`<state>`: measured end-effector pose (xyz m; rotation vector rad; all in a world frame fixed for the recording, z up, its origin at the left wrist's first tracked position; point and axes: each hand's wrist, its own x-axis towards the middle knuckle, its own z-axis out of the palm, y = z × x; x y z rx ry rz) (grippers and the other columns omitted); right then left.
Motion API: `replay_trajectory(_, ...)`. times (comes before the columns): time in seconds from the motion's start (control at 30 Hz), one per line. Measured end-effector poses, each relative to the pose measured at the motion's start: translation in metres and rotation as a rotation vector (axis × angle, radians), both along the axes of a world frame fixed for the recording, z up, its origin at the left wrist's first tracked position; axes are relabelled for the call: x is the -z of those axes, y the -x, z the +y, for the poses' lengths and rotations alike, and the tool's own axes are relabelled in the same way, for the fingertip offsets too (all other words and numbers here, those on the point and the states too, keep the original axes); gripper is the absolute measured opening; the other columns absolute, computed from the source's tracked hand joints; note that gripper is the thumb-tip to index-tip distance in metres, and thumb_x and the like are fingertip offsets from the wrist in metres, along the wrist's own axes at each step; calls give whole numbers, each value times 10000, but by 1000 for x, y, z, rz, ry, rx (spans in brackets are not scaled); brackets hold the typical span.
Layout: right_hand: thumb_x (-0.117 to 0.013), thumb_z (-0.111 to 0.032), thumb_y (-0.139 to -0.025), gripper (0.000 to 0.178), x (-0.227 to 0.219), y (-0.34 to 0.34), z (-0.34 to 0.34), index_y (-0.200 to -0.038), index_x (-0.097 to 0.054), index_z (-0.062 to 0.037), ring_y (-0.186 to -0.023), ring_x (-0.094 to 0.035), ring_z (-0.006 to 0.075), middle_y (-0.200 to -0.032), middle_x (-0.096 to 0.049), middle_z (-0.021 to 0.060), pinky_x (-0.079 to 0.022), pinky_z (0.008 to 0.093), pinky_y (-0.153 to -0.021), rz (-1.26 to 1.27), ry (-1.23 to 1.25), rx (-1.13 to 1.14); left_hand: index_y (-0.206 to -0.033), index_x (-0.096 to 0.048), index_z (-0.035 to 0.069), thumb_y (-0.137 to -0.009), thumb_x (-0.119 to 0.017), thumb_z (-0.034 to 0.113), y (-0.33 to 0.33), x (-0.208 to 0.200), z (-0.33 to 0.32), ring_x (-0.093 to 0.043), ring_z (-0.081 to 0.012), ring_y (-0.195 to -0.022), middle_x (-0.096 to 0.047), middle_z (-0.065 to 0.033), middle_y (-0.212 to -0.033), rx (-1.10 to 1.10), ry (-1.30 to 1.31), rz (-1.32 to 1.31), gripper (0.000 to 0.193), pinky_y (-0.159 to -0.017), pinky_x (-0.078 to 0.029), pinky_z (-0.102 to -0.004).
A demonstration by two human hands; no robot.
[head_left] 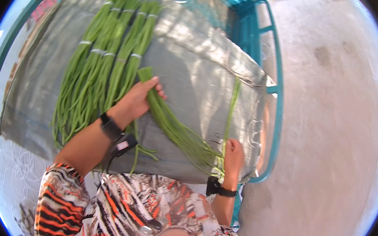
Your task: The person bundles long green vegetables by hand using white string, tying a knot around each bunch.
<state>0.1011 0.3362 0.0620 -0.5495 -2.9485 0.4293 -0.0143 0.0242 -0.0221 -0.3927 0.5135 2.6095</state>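
My left hand [137, 99] is closed round the upper end of a loose bunch of green long beans [170, 123]. The tails of this bunch fan out toward the lower right. Over there, my right hand [234, 155] has its fingers curled against a single long bean [232, 108], which lies nearly straight up the sheet; its fingertips are partly hidden. Left of my left hand several tied bundles of long beans [97, 65] lie side by side, bound with pale bands near the top and middle. A few stray beans [135, 151] hang below my left wrist.
A grey woven sheet [187, 82] covers the work surface, wrinkled along its far side. A teal metal frame [275, 121] borders it at the right and left. Pale concrete floor [321, 143] stretches to the right. Thin white strands [27, 167] lie at the lower left.
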Motion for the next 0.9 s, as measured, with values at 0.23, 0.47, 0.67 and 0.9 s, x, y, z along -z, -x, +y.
replay_trajectory(0.23, -569, -278, -826, 269, 16, 56, 25, -1017, -578, -89, -886, -590, 298, -927, -603, 118, -454, 428, -736, 58, -174, -49, -814, -511, 81, -926, -523, 222, 3, -1, 3, -543, -157, -710, -532, -10, -739, 33, 12, 34, 181, -803, -484, -347)
replay_trajectory(0.47, -597, -350, -794, 308, 38, 88, 47, -1004, -587, -126, -858, -603, 276, -914, -616, 79, -452, 418, -703, -40, -148, -9, -828, -514, 87, -915, -544, 214, 4, 0, 6, -548, -169, -716, -533, -13, -736, 37, -9, 32, 157, -807, -484, -366)
replay_trajectory(0.67, -549, -215, -807, 138, 39, 91, 46, -896, -536, -111, -790, -608, 295, -806, -626, 82, -445, 441, -648, 152, -261, 9, -841, -515, 91, -914, -545, 213, 2, 1, 3, -547, -167, -725, -533, -9, -745, 29, -19, 44, 146, -803, -481, -364)
replay_trajectory(0.9, -548, -183, -813, 141, 45, 100, 70, -902, -526, -75, -563, -532, 240, -698, -566, 71, -420, 361, -538, 204, 209, 79, -849, -519, 89, -920, -535, 212, 6, -2, 9, -545, -169, -743, -538, -12, -773, 51, -31, 35, 143, -809, -477, -366)
